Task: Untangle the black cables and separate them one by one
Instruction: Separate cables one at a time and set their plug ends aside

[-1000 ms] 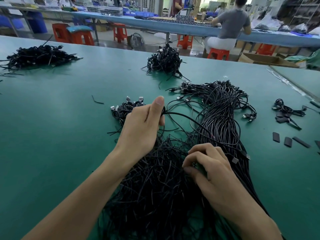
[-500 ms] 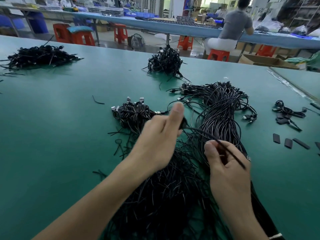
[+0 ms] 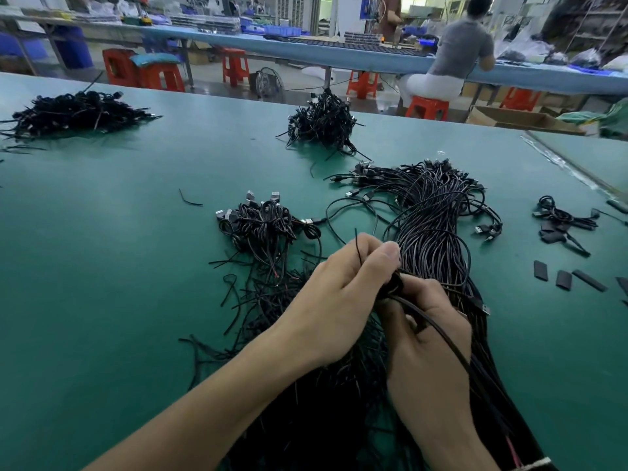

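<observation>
A long bundle of black USB cables (image 3: 431, 226) lies across the green table (image 3: 102, 253), running from the far plugs back under my arms. My left hand (image 3: 343, 294) and right hand (image 3: 428, 331) meet above it. Both pinch one black cable (image 3: 441, 338), which is coiled small between the fingertips and trails down to the right. A thin black tie end sticks up from my left fingers. A heap of small coiled cables (image 3: 265, 226) with silver plugs sits just left of the hands. Loose black ties (image 3: 272, 300) are scattered under my left wrist.
Two more black heaps sit farther off, one at the far left (image 3: 74, 112) and one at the far middle (image 3: 323, 122). A small cable knot (image 3: 560, 220) and black sleeve pieces (image 3: 564, 278) lie at the right. A person sits at another bench beyond the table.
My hands have come together over the bundle. The cable that stretched between them is now gathered into a small coil at the fingertips.
</observation>
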A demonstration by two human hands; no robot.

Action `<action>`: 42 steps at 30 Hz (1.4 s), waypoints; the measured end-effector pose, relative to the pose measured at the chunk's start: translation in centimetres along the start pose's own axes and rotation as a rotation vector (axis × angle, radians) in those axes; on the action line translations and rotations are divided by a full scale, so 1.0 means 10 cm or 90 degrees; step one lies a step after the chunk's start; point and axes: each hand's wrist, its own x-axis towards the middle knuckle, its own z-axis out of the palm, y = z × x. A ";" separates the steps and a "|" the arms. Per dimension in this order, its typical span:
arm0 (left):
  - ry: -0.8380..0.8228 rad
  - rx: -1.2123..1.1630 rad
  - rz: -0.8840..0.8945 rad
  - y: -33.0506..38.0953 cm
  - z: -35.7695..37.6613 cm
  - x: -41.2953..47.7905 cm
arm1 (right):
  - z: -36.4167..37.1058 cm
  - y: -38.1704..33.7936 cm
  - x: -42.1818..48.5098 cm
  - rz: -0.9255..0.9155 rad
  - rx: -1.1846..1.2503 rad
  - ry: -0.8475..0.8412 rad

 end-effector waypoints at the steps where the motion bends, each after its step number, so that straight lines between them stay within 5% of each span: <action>1: -0.002 -0.014 0.007 0.00 0.00 0.01 | -0.01 0.01 0.00 -0.001 -0.004 -0.022; 9: 0.066 -0.010 0.014 0.00 -0.04 0.02 | -0.01 0.09 -0.02 0.045 0.024 -0.040; 15: 0.124 0.119 -0.038 -0.06 -0.09 0.05 | 0.06 0.10 -0.11 -0.191 -0.255 -0.048; 26: -0.082 0.114 -0.177 -0.01 -0.18 0.04 | -0.01 0.10 -0.07 -0.385 -0.418 -0.029; 38: -0.311 0.103 -0.292 0.17 -0.29 0.06 | -0.09 0.10 0.03 -0.266 -0.236 -0.094; 42: -0.406 0.164 -0.172 0.24 -0.39 0.02 | -0.12 0.08 0.06 -0.260 -0.210 -0.112</action>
